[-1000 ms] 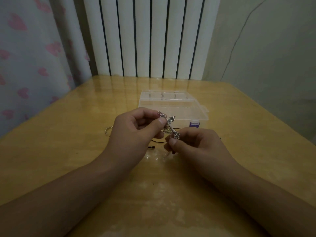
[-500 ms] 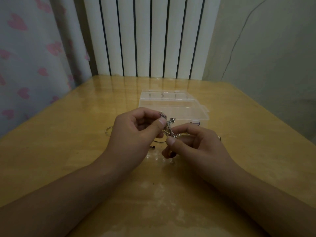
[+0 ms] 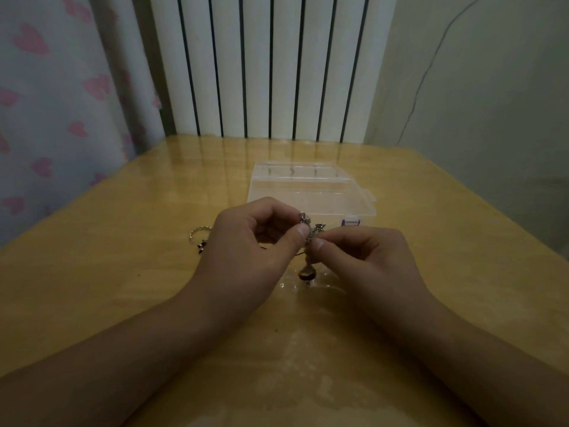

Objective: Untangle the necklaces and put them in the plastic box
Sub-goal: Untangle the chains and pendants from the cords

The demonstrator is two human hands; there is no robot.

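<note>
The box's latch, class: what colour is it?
Purple, on the clear plastic box, whose latch shows in the head view, the only one.

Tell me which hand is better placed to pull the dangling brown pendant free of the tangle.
Probably right. The right hand pinches the tangled silver necklaces directly above the round brown pendant; the left hand grips the upper end, steadying it.

Warm yellow wood, clear plastic, silver metal, pink hearts on pale cloth.

The glossy yellow-tan wooden table (image 3: 123, 272) shows pale worn patches. The clear plastic box (image 3: 311, 195) has a small purple clasp (image 3: 350, 222). The silver metal necklace tangle (image 3: 311, 234) carries a brown oval pendant (image 3: 305, 274). The pale curtain (image 3: 55, 103) is patterned with pink hearts; the white ribbed radiator (image 3: 268, 66) has dark gaps.
</note>
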